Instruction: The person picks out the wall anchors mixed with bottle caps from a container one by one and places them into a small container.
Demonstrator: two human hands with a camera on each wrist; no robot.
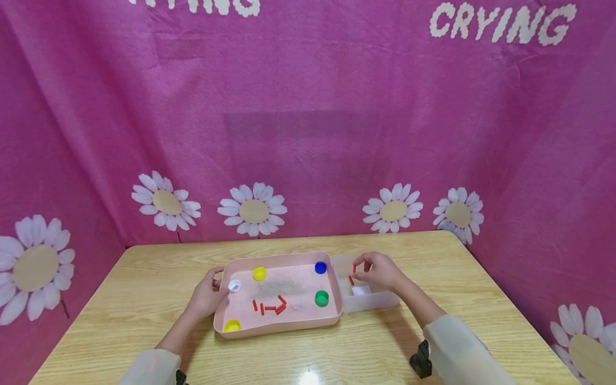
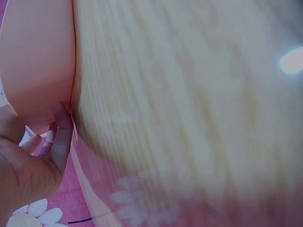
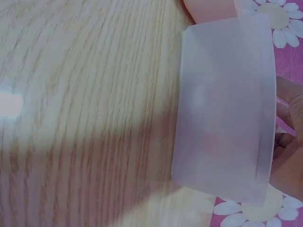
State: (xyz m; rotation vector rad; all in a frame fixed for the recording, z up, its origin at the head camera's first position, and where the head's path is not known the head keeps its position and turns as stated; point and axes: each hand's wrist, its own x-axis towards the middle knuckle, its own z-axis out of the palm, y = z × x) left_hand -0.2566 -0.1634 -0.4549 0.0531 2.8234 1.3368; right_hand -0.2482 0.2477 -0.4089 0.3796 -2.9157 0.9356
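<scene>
My left hand [image 1: 208, 293] grips the left end wall of a shallow pink tray [image 1: 284, 324]; in the left wrist view, thumb and fingers are on either side of the tray's end. Inside lie several short red sticks [image 1: 271, 308] and coloured round caps: yellow [image 1: 260, 274], white [image 1: 235, 286], blue [image 1: 321, 267] and green [image 1: 322, 298]. My right hand [image 1: 380, 271] is over a translucent bin [image 1: 368, 303], thumb and index finger apart. One red stick [image 1: 354, 269] shows between those fingertips, another red stick [image 1: 351, 280] just below. The right wrist view has the bin wall hiding the fingertips.
The bin stands against the tray's right end on a wooden table [image 1: 260, 358]. A white piece [image 1: 361, 290] lies in the bin. Behind and beside the table hangs a pink cloth [image 1: 308, 160] with daisies. Another yellow cap [image 1: 233, 325] sits in the tray's front-left corner.
</scene>
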